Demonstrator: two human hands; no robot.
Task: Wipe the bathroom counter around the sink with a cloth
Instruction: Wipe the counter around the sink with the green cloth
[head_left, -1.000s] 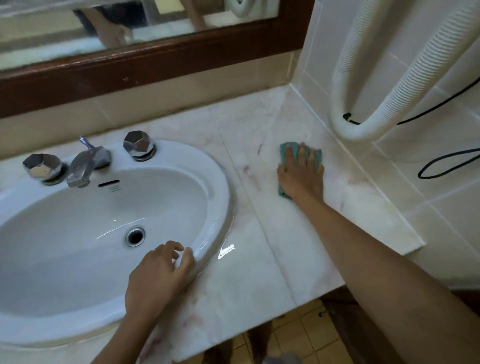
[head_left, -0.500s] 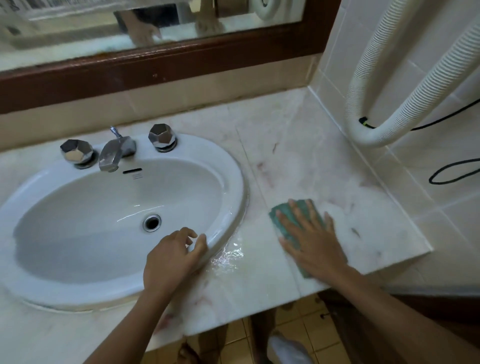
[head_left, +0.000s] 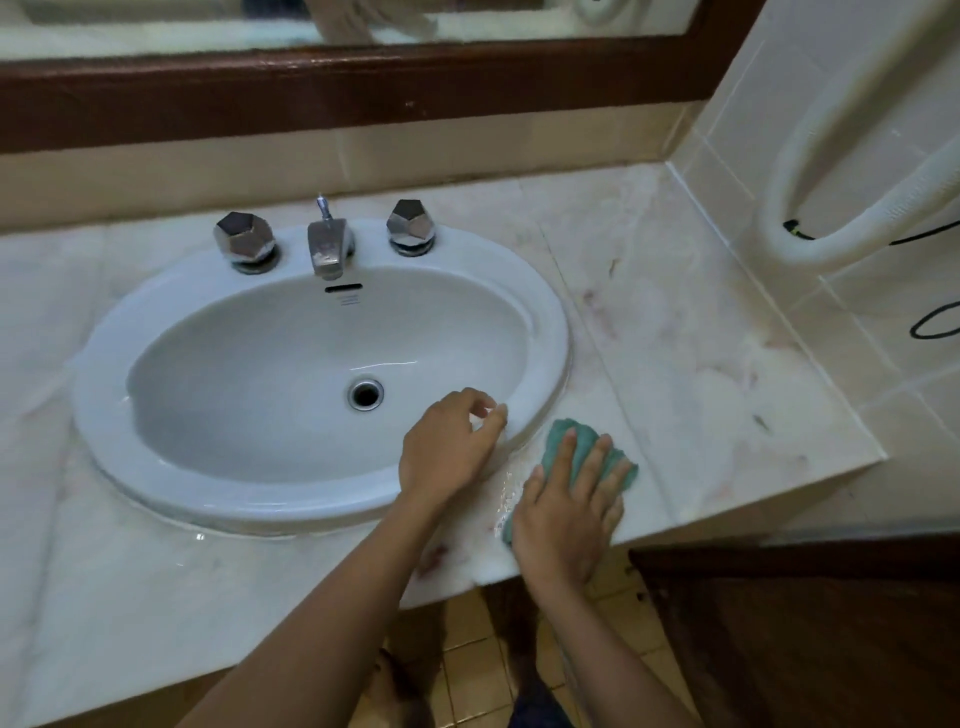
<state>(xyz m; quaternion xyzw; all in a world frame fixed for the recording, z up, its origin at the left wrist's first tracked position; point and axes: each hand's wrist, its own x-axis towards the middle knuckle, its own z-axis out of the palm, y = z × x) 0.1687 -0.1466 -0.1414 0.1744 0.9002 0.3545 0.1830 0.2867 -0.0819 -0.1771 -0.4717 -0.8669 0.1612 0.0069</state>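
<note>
Right hand (head_left: 563, 512) flat, fingers spread, pressing cloth (head_left: 586, 434) on counter (head_left: 701, 364) at sink's (head_left: 550, 332) 4 o'clock. Left hand (head_left: 447, 447) loosely curled, empty, resting on rim.

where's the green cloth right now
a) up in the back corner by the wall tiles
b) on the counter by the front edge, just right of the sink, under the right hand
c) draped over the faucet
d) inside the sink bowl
b: the right hand presses the green cloth flat on the counter, close to its front edge and just beside the right front rim of the sink.
</note>
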